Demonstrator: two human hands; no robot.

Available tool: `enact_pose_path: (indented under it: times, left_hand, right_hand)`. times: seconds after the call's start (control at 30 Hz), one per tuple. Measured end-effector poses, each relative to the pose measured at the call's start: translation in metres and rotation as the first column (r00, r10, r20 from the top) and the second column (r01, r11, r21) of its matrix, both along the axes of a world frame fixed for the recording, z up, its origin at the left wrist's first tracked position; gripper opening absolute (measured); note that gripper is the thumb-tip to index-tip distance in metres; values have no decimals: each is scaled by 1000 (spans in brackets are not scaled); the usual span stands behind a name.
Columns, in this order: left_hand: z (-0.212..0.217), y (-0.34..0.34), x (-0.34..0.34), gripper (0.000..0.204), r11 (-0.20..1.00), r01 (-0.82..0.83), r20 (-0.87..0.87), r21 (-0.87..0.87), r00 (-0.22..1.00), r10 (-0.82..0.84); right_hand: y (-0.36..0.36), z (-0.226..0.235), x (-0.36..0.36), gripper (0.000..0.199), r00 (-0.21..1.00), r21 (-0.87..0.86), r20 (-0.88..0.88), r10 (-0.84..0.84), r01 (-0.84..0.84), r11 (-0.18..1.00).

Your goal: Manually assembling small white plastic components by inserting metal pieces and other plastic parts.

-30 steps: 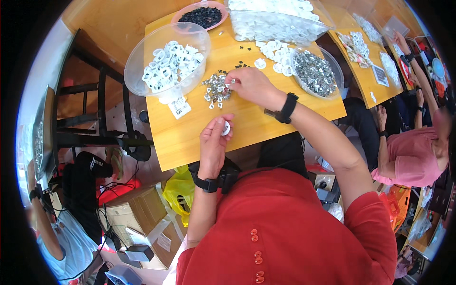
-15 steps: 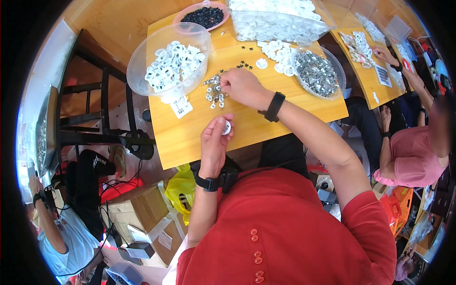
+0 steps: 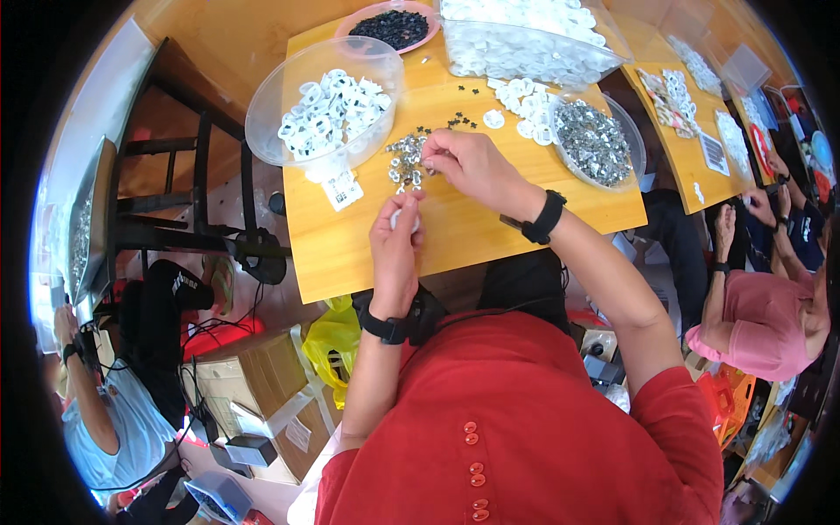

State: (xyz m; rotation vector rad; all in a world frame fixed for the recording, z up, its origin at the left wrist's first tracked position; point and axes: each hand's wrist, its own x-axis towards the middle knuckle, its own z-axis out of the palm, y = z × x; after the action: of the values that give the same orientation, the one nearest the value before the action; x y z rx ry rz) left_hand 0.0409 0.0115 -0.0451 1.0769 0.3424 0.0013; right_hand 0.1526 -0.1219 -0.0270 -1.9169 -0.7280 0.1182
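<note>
My left hand (image 3: 395, 254) is closed around a small white round plastic piece (image 3: 403, 220), near the table's front edge. The thumb and fingers cover much of that piece. Just right of a small heap of metal clips (image 3: 403, 156), my right hand (image 3: 477, 171) is pinched together. Something tiny seems to be between its fingertips, too small to make out. Several little black parts (image 3: 458, 120) lie beyond the right hand. Loose white round pieces (image 3: 525, 103) are spread farther back on the wooden table (image 3: 516, 223).
Around the work area stand a clear tub of white pieces (image 3: 262, 131), a pink dish of black parts (image 3: 348, 19), a large clear bin of white pieces (image 3: 525, 61) and a round container of metal clips (image 3: 639, 162). A printed label (image 3: 342, 190) lies at left. Other people sit nearby.
My right hand has drawn slightly right from the heap of clips, still pinched. My left hand has moved forward, and the white piece now shows less of its face.
</note>
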Motion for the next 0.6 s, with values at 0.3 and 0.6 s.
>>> enact_pose_path:
  times: [0.3,0.6]
  left_hand:
    - [-6,-7,31,15,921,-231,132,312,971,199]
    - [-6,-8,39,11,969,-239,68,-67,967,244]
  right_hand:
    - [4,-5,-8,6,935,-61,347,72,-54,997]
    - [5,-3,-7,10,913,-36,399,81,-73,997]
